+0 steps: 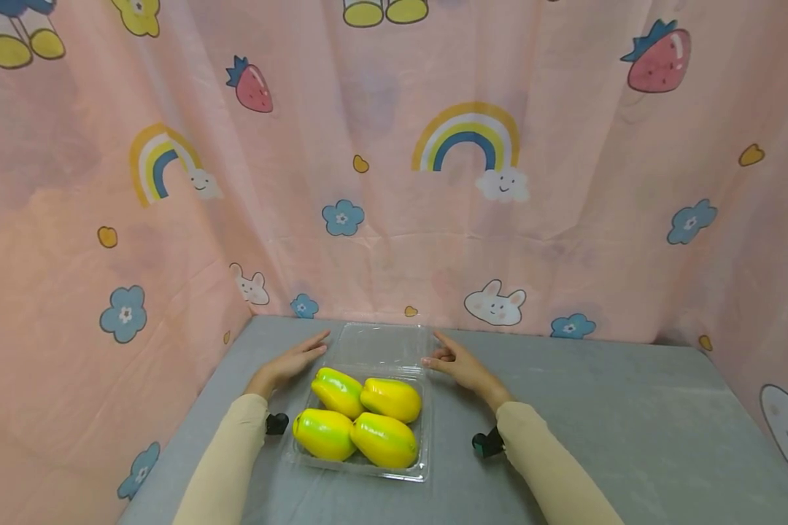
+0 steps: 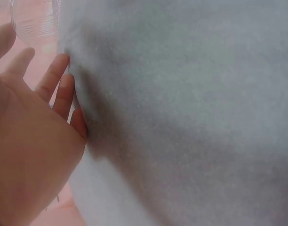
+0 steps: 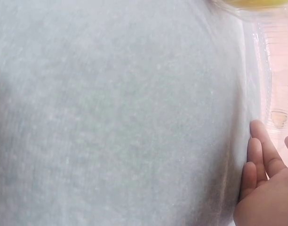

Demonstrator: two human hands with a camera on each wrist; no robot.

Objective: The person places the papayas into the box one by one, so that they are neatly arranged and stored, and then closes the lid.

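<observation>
A clear plastic clamshell box [image 1: 407,472] lies on the table, its transparent lid [image 1: 384,344] raised at the back. Inside sit several glossy yellow-green fruits [image 1: 386,440], which look like papayas or mangoes. My left hand [image 1: 295,360] is at the lid's left side, fingers extended towards it. To the right of the lid is my right hand [image 1: 462,364], index finger pointing forward and the others loosely bent. Neither hand grips anything. Whether the fingertips touch the lid, I cannot tell. Both wrist views show the left palm [image 2: 31,155] and right fingers [image 3: 259,157] low over the table.
The grey table [image 1: 604,430] extends to the right of the box. A pink curtain [image 1: 394,270] printed with rainbows, strawberries and rabbits hangs at the back and sides. Dark wrist cameras [image 1: 488,442] stick out below both sleeves.
</observation>
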